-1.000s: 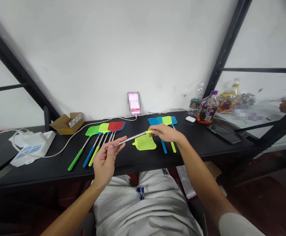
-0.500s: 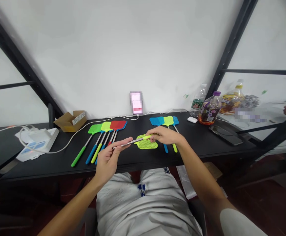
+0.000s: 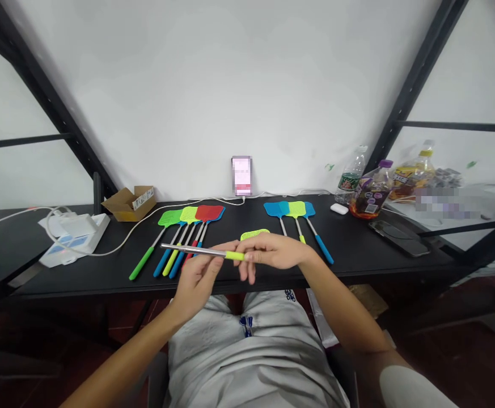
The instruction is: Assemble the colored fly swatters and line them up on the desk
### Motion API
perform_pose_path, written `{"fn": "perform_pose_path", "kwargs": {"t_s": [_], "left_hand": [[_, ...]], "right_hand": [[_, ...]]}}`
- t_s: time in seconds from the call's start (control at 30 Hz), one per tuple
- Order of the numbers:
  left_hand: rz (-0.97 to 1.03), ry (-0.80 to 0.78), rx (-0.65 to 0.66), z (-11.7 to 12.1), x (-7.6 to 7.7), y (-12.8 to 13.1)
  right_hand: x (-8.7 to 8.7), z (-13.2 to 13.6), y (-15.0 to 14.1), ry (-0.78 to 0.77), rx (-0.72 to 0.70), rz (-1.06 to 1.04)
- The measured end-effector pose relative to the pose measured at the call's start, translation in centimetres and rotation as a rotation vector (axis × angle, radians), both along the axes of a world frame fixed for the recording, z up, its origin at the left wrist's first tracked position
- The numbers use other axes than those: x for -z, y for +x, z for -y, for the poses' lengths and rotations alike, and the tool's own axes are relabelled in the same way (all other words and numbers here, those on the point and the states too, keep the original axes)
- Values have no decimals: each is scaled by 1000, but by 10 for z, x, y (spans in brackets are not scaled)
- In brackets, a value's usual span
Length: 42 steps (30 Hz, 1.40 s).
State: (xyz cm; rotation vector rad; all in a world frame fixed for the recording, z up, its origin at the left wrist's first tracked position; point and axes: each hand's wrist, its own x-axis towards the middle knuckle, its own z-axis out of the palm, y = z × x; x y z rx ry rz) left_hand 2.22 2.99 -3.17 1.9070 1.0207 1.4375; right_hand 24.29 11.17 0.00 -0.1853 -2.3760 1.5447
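A fly swatter handle, a silver metal rod with a yellow-green grip, is held level above the front of the desk. My left hand is closed around the rod near its middle, thumb in front. The fingers of my right hand pinch the yellow-green end. Behind my right hand lies a yellow-green perforated swatter head, mostly hidden and apart from the rod. Several fly swatters, with green, yellow-green and red heads, including a red swatter, fan out to the left. Blue and yellow-green ones, including a blue swatter, lie on the right.
A phone leans on the wall with a white cable. On the left are an open cardboard box and a white power strip. To the right stand a water bottle, a purple-capped bottle and a dark phone lying flat.
The handle has turned from slanting to nearly level, and its rod end now points left, more exposed beyond my left hand. My right hand has come lower, covering most of the yellow-green head.
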Motion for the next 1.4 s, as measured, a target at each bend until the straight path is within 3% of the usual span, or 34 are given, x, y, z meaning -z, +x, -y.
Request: {"fn": "perform_pose_path", "kwargs": {"t_s": [0.07, 0.2, 0.27, 0.37, 0.43, 0.57, 0.6, 0.7, 0.83, 1.03, 1.27, 1.4], "left_hand": [[-9, -4, -25, 0, 4, 2], [63, -52, -79, 4, 7, 4], [114, -93, -74, 6, 6, 5], [223, -151, -83, 4, 2, 6], [307, -197, -88, 0, 0, 6], [375, -406, -22, -8, -1, 2], [362, -466, -6, -9, 0, 2], [274, -606, 37, -12, 6, 1], [137, -681, 129, -15, 14, 3], [-77, -737, 248, -19, 7, -1], [-17, -762, 303, -27, 10, -11], [13, -771, 290, -27, 10, -11]], "right_hand": [[-2, 9, -7, 65, 2, 9], [-5, 21, -15, 183, 148, 7], [-5, 22, -15, 195, 146, 30], [-4, 17, -12, 359, 183, 138], [-1, 8, -8, 499, 340, 252], [10, -19, 4, 719, 903, 495], [14, -25, 6, 748, 950, 535], [25, -38, 10, 779, 878, 605], [32, -41, 9, 697, 770, 673], [26, -37, 7, 730, 854, 710], [13, -50, 39, 630, 936, 139], [7, -54, 61, 489, 970, 26]]}}
